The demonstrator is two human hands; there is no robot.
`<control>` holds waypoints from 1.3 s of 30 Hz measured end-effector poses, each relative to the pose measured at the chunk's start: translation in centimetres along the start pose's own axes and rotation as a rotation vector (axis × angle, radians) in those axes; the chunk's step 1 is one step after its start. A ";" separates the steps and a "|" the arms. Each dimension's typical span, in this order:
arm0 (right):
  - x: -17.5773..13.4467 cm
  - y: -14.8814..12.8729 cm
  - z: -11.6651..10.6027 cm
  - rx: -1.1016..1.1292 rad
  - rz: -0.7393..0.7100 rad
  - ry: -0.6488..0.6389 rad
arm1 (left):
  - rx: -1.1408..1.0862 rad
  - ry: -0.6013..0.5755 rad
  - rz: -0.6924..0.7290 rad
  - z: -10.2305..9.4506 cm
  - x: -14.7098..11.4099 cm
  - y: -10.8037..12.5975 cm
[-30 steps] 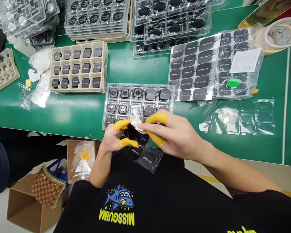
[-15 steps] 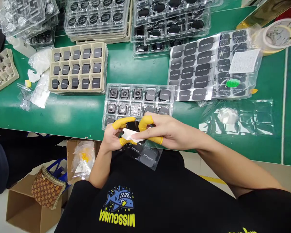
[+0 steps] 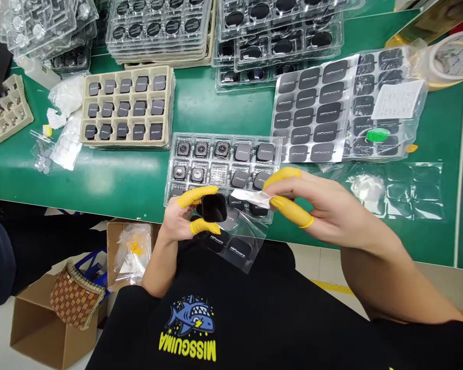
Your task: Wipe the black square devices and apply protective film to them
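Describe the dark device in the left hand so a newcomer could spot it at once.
On the green table, find the foremost clear tray. By its near edge, the left hand holds the rounded-square device between yellow-covered fingers. Unlike the pieces in the tray, it is gripped in a hand, with a plain, glossy black face showing.

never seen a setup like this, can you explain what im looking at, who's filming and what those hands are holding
There is no machine here: these are a person's left hand and right hand, with yellow covers on some fingers. Every picture comes from one camera worn on that person's head, looking forward and down. The left hand holds a glossy dark square piece, and the right hand pinches a white piece, perhaps cloth or paper. On the green table sit a clear tray and a beige tray, both holding small dark parts, and a sheet of dark rounded squares.
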State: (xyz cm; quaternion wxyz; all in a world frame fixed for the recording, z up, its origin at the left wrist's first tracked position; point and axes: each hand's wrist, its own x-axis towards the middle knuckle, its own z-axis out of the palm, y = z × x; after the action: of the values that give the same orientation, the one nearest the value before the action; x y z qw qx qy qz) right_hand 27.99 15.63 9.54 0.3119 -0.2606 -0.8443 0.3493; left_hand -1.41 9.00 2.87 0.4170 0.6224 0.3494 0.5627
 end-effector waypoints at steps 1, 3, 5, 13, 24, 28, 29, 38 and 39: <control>0.0 -0.2 0.3 0.007 0.001 -0.002 | 0.015 -0.002 0.004 0.0 0.0 0.0; -0.1 -0.5 0.9 0.012 -0.001 -0.002 | 0.034 -0.008 -0.011 0.0 0.0 0.0; -0.3 -1.0 1.3 0.015 -0.009 0.005 | 0.047 -0.016 -0.050 0.0 -0.1 0.1; -0.2 -2.5 0.3 -0.041 -0.079 -0.193 | 0.067 -0.010 -0.049 0.1 0.1 0.6; 0.4 -2.5 5.4 -0.040 -0.140 0.134 | 0.067 -0.021 0.010 0.5 0.3 0.2; 0.7 -1.7 6.5 -0.107 -0.217 0.209 | 0.125 -0.113 -0.006 0.2 0.4 0.3; 0.9 -1.6 6.7 -0.106 -0.223 0.210 | 0.134 -0.134 -0.002 0.1 0.4 0.4; 2.8 -1.6 7.7 -0.395 -0.307 0.241 | 0.162 -0.190 -0.021 0.2 -0.5 -0.6; 2.9 -1.3 7.6 -0.442 -0.294 0.248 | 0.135 -0.170 -0.044 0.3 -0.6 -0.7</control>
State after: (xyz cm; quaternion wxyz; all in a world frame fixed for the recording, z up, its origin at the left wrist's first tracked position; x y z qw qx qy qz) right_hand 20.37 13.53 7.28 0.3955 -0.2378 -0.8841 0.0733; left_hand -1.18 8.71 1.96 0.4146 0.6866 0.3636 0.4739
